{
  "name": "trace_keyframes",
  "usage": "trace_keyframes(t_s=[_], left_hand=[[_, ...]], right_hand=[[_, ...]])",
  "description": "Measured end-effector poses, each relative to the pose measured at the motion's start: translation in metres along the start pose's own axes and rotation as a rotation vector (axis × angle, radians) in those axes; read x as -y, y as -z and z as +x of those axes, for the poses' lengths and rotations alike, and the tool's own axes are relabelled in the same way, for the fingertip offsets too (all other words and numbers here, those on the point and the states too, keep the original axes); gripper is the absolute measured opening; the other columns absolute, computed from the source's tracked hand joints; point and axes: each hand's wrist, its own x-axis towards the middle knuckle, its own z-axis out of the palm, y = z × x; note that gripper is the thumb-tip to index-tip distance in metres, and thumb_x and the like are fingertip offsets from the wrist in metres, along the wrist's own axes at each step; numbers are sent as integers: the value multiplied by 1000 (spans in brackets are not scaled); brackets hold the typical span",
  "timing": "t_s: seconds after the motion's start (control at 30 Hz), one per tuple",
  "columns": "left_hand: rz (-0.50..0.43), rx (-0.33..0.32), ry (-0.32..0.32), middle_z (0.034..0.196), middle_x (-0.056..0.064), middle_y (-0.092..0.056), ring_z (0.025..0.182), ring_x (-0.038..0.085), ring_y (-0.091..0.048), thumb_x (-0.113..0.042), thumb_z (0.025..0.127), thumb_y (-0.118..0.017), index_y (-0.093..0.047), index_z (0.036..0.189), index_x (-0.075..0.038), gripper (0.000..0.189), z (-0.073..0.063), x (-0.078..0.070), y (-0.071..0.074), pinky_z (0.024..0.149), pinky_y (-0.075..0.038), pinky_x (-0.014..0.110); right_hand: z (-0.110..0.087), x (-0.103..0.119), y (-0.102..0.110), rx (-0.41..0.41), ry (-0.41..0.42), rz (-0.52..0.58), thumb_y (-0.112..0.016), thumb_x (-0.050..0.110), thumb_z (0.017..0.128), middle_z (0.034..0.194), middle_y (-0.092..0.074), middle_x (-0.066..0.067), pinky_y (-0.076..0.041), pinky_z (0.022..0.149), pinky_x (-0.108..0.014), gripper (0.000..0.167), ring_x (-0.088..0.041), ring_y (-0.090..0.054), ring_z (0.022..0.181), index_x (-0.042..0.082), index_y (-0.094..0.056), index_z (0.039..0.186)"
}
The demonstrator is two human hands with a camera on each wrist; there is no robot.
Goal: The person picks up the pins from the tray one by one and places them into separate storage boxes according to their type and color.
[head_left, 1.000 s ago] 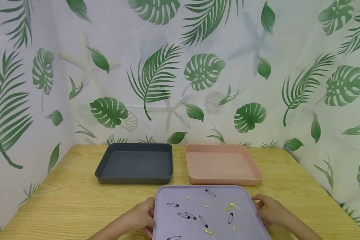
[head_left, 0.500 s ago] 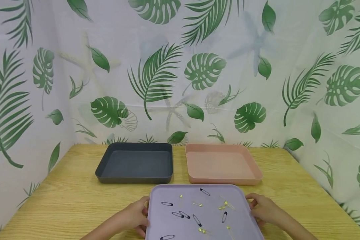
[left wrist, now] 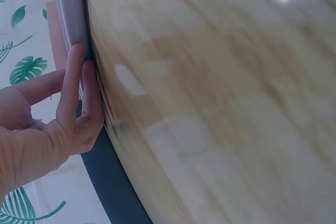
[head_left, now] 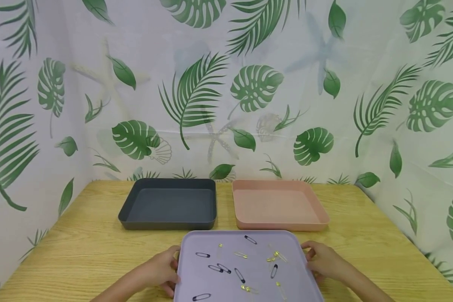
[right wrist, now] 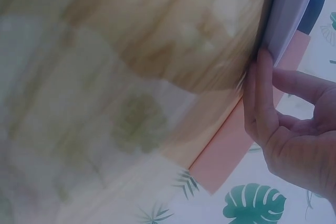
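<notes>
A lilac tray (head_left: 226, 243) lies on the table at the front, cut off by the bottom of the head view. Scattered on it are several black safety pins (head_left: 239, 275) and several gold safety pins (head_left: 240, 255), some gold ones close together. My left hand (head_left: 160, 268) holds the tray's left side, its fingertips against the outer wall in the left wrist view. On the opposite side, my right hand (head_left: 324, 262) grips the right edge; the right wrist view shows the fingers (right wrist: 265, 87) pressed to the wall just above the tabletop.
Behind the lilac tray stand a dark grey tray (head_left: 170, 205) on the left and a pink tray (head_left: 279, 205) on the right, with no pins in either. A leaf-printed cloth (head_left: 226, 105) encloses the wooden table (head_left: 79, 247) at the back and sides.
Both hands have moved the lilac tray to the left, and slightly away from me, with the safety pins riding on it. The grey and pink trays have stayed in place.
</notes>
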Motion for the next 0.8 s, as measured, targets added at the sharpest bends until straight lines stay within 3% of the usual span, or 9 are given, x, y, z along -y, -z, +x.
trace_keyframes(t_s=[0.8], left_hand=[[22, -10, 25, 89, 19, -46, 56, 30, -60, 24, 67, -56, -24, 134, 12, 75, -6, 4, 17, 48, -54, 36]], right_hand=[[5, 12, -15, -21, 6, 4, -55, -14, 68, 78, -48, -9, -52, 44, -37, 44, -20, -52, 55, -15, -46, 112]])
